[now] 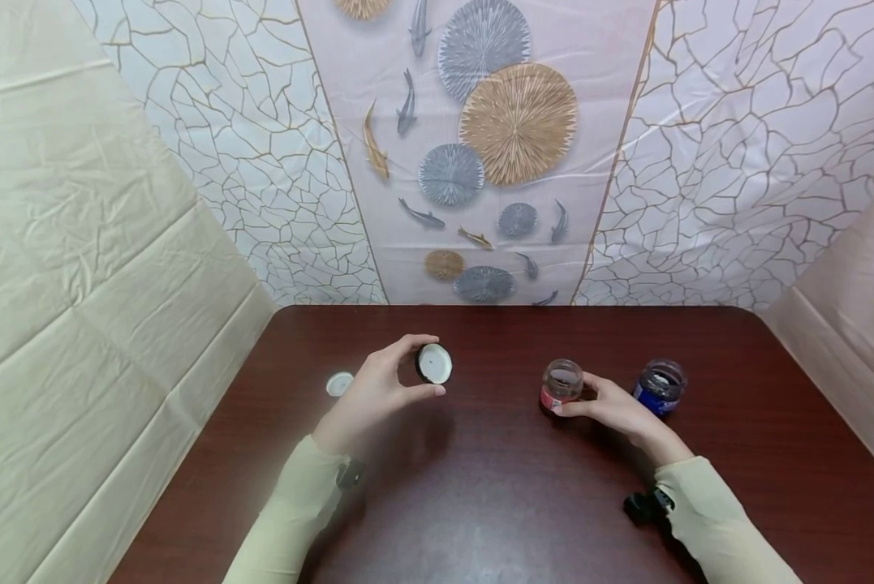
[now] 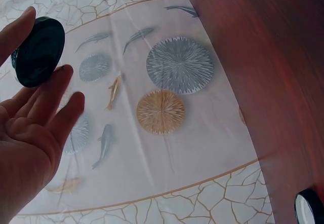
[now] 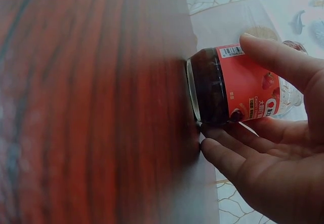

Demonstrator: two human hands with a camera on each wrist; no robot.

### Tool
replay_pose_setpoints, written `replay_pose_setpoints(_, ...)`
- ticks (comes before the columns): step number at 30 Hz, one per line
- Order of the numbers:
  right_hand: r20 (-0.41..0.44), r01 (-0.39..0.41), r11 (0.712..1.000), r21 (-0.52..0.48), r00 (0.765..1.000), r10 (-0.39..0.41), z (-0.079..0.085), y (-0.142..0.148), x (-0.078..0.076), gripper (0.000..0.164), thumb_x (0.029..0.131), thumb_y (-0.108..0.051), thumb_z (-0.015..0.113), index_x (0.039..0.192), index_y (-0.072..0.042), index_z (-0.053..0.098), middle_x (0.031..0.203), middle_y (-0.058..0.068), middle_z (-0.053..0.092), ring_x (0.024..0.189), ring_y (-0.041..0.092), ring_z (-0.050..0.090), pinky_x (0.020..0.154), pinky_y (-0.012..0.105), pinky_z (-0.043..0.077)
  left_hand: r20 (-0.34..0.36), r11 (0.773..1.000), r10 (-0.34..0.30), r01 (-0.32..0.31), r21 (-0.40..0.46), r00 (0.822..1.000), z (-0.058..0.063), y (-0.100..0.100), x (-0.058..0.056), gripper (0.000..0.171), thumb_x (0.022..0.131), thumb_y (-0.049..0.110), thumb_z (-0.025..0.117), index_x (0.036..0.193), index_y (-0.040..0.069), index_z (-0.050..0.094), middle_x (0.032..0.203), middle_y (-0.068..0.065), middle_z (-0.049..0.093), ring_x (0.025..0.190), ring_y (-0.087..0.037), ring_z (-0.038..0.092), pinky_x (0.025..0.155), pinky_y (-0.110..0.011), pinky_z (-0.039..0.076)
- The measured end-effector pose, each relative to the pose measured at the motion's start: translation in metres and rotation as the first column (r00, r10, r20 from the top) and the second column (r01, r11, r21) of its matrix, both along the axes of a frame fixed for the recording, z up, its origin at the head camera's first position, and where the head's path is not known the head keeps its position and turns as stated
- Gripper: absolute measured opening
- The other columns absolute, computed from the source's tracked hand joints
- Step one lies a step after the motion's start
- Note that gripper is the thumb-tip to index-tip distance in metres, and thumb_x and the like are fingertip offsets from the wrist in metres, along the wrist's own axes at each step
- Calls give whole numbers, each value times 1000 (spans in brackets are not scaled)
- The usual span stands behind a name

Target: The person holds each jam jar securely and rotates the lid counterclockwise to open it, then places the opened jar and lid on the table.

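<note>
My left hand (image 1: 378, 388) pinches a round jar lid (image 1: 434, 364) above the table, its white inner side turned toward the head camera. The left wrist view shows the dark outer face of that same lid (image 2: 39, 51) between thumb and fingers. To the right, my right hand (image 1: 619, 408) grips an uncapped glass jar (image 1: 562, 383) with a red label, standing on the table. In the right wrist view, the jar's red label (image 3: 248, 82) carries strawberry pictures and dark contents fill its lower part. An uncapped jar with a blue label (image 1: 657, 397) stands just beyond the right hand.
A second lid (image 1: 339, 384) lies white side up on the table (image 1: 495, 503), left of the left hand. Patterned cloth (image 1: 517, 122) hangs behind the table's far edge, and pale cloth walls (image 1: 115, 284) flank both sides.
</note>
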State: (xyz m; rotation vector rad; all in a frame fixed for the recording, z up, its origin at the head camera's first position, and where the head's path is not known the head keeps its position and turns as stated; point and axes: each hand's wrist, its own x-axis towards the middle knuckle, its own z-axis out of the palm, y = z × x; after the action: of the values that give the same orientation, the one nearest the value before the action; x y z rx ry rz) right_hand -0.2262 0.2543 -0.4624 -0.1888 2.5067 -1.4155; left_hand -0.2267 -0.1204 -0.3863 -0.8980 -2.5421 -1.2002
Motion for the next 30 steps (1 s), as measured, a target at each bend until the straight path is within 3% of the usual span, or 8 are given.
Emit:
replay_pose_setpoints(9,1,2,1000,-3,1000,-2,0,0,0,82,87,-35,80,148,4,41,140,24,53,131,39,47,106,54,39,1,1000,13,-13,-25,1000,-4,-4,-2,65,77,24,90,133,16,59,121,6,66,112,-10,60,98,-38,49)
replay_pose_setpoints(15,12,2,1000,5,1000,-2,1,0,1,85,87,-37,79,150,4,38,143,25,51,134,41,44,108,58,37,-2,999,2,-3,-44,1000,-8,-6,-4,78,77,25,90,144,12,54,123,4,62,113,-13,59,99,-37,49)
replay_pose_setpoints(22,24,7,1000,15,1000,-7,0,-1,1,87,87,-37,79,151,4,37,145,26,48,136,42,42,109,58,37,25,999,25,-24,-33,999,-11,-7,-4,65,78,23,90,135,15,60,119,7,65,109,-11,60,96,-37,49)
replay_pose_setpoints(30,26,9,1000,12,1000,-10,1,0,0,87,87,-37,80,151,4,37,144,26,50,135,41,43,108,56,38,39,998,45,-43,-51,998,-13,-11,-7,63,79,22,89,134,18,59,121,5,66,111,-13,60,99,-40,48)
